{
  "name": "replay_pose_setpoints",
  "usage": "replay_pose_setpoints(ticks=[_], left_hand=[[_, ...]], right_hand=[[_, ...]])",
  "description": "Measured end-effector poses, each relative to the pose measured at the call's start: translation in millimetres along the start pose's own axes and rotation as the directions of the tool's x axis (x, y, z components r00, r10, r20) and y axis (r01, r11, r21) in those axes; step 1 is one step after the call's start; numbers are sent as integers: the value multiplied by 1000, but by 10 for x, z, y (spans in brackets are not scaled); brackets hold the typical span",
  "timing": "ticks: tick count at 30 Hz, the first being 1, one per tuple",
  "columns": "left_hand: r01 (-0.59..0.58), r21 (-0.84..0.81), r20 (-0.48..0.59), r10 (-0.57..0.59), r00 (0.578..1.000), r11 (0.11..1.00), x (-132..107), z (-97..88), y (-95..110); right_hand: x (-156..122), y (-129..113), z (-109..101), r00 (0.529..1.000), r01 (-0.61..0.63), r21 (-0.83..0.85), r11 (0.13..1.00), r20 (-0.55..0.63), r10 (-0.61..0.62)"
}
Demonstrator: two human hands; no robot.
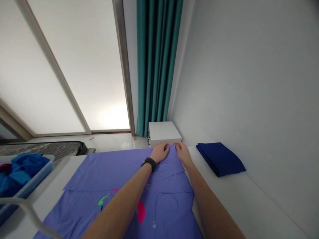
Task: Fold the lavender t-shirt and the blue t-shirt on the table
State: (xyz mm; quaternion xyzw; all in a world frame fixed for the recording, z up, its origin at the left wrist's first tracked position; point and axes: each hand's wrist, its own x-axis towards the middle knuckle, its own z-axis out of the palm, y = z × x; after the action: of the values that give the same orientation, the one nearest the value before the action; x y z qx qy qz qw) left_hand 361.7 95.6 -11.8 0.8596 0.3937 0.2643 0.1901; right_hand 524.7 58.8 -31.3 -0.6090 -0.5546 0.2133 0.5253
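A purple garment (171, 182) lies spread over a white table, with a patch pocket on its right part and pink and green printed shapes partly covered by my left arm. At its far edge, my left hand (159, 151), with a black watch on the wrist, bends its fingers over the fabric, the thumb near the right corner. My right hand (182, 152) pinches that far right corner between thumb and fingers. The two hands are close together, a narrow strip of cloth between them. The fingertips are partly hidden by the edge.
A folded navy cloth (220, 158) lies on the white table (236, 202) near the wall. At left stands a blue basket (32, 181) of clothes, with a pale curved tube (27, 207) before it. Beyond are a white cabinet (164, 130) and a green curtain (158, 66).
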Motion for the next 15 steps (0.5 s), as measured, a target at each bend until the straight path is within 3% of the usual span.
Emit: replay_pose_setpoints(ticks=[9,15], left_hand=[[-21,46,-4,21,1000,999,8,22,-37],[2,149,-40,4,999,989,-54,-1,87]], right_hand=[[23,86,29,995,-82,26,996,62,81],[25,100,23,996,-70,-6,998,48,70]])
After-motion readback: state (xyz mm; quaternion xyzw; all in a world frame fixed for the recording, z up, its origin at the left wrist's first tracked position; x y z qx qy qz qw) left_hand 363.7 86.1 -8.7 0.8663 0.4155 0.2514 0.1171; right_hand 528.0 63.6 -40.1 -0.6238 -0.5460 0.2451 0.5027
